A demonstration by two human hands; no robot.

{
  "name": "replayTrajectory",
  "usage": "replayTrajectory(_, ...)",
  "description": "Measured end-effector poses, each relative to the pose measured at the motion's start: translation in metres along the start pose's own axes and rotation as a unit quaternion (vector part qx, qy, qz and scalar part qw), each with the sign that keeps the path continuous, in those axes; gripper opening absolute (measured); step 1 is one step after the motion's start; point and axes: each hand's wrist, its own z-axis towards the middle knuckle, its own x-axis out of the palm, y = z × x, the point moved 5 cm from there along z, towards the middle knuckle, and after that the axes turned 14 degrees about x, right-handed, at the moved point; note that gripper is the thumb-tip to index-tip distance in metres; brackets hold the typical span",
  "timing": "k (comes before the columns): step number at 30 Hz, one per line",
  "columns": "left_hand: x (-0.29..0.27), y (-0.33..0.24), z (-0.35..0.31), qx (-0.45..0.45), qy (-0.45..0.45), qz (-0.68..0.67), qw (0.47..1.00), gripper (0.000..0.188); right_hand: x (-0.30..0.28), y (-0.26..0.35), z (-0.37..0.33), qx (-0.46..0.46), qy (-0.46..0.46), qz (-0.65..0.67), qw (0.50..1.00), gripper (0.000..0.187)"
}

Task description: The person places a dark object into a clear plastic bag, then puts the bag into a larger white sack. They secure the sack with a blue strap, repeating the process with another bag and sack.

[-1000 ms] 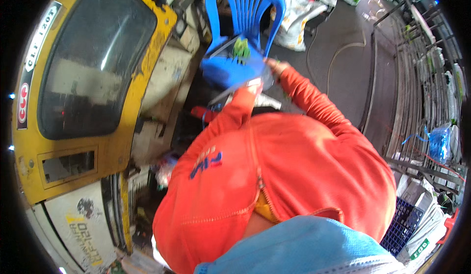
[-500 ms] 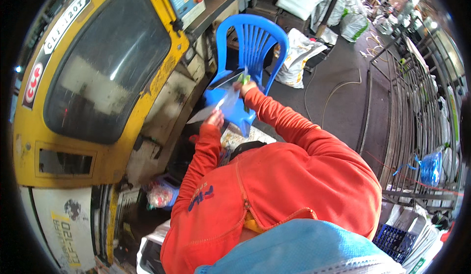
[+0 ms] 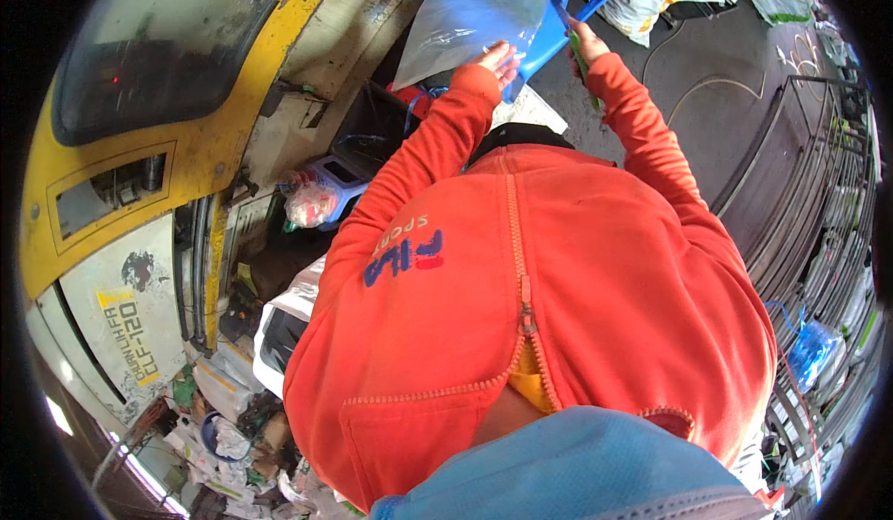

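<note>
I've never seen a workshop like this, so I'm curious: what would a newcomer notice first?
Probably the bright orange-red jacket, which fills the middle of the picture. Next comes the big yellow machine with its dark window, at the left. At the top, by the blue chair, the left hand is at a piece of clear plastic, while the right hand holds a thin green thing.

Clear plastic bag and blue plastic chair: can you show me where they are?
Clear plastic bag (image 3: 470, 27): head view, middle of its side.
Blue plastic chair (image 3: 547, 57): head view, near its seat.
</note>
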Motion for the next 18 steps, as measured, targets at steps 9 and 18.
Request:
replayTrajectory(9, 0.024, 0.038, 0.021, -0.050, -0.006, -0.012, 0.999, 0.033, -0.008, -0.057, -0.064, -0.047, 0.031, 0.008, 0.998, 0.050)
replayTrajectory(18, 0.050, 0.037, 0.001, -0.037, 0.071, 0.057, 0.995, 0.029, -0.013, -0.043, -0.021, -0.080, 0.042, 0.033, 0.995, 0.027)
